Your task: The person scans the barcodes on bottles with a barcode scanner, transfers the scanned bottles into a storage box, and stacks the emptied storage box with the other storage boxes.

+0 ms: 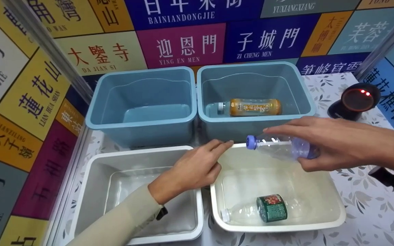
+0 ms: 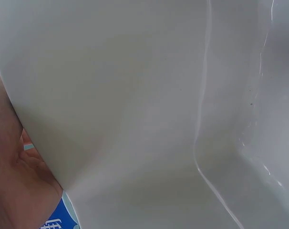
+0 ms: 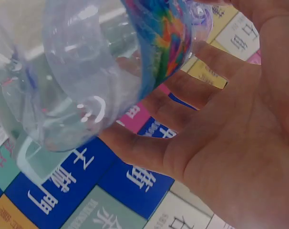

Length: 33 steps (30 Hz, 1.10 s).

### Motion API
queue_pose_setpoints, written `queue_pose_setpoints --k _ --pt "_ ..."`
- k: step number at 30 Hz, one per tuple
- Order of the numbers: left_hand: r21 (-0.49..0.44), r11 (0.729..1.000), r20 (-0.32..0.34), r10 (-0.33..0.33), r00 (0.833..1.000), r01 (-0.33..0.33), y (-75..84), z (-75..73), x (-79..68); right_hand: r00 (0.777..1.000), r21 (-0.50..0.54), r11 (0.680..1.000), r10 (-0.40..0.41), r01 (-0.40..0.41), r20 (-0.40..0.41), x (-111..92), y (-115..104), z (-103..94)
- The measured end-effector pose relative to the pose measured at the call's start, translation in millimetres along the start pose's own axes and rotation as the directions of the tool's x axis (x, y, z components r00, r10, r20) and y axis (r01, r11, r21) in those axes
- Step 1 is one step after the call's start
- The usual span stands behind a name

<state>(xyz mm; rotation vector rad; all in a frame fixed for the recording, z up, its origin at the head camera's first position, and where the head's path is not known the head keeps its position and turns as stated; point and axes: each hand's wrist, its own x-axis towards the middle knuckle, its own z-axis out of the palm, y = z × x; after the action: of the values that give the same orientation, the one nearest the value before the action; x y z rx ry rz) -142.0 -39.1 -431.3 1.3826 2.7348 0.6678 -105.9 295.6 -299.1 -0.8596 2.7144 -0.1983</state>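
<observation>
My right hand (image 1: 347,143) holds a clear plastic bottle (image 1: 277,147) on its side above the cream bin (image 1: 339,218), its purple cap pointing left. In the right wrist view, the fingers lie along the bottle and a colourful label (image 3: 166,38) shows. My left hand (image 1: 195,165) hovers over the gap between the two front bins, its fingers loosely bent and near the purple cap, with nothing held. The left wrist view has that hand just beyond the rim of the grey-white bin (image 2: 111,105). A clear bottle with a green label (image 1: 272,208) lies in the cream bin.
Two blue bins stand behind: the left blue bin (image 1: 142,128) and the right blue bin (image 1: 251,120), which contains an orange-labelled bottle (image 1: 255,107) lying down. A black scanner with red lights (image 1: 356,100) stands at right. Printed panels (image 1: 183,44) wall in the table.
</observation>
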Motion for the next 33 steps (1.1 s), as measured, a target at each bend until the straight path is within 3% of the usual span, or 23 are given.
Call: queue_pose_setpoints --k 7,13,20,33 --pt "0.006 1.0 -0.011 0.003 1.0 -0.002 0.5 -0.2 0.4 0.994 0.04 0.995 0.097 -0.095 -0.04 -3 16 -3.6" --pt "0.01 1.0 -0.011 0.007 1.0 -0.007 0.3 0.1 -0.1 0.976 0.095 0.977 0.198 -0.19 -0.093 -4 34 -4.6" --pt "0.011 1.0 -0.018 0.01 1.0 -0.01 0.6 0.2 -0.7 0.948 0.124 0.946 0.31 -0.3 -0.074 -5 63 -1.8" --pt "0.002 1.0 -0.006 0.003 1.0 -0.003 0.6 0.1 -0.1 0.923 0.116 0.937 0.346 -0.33 -0.17 -10 103 -0.8"
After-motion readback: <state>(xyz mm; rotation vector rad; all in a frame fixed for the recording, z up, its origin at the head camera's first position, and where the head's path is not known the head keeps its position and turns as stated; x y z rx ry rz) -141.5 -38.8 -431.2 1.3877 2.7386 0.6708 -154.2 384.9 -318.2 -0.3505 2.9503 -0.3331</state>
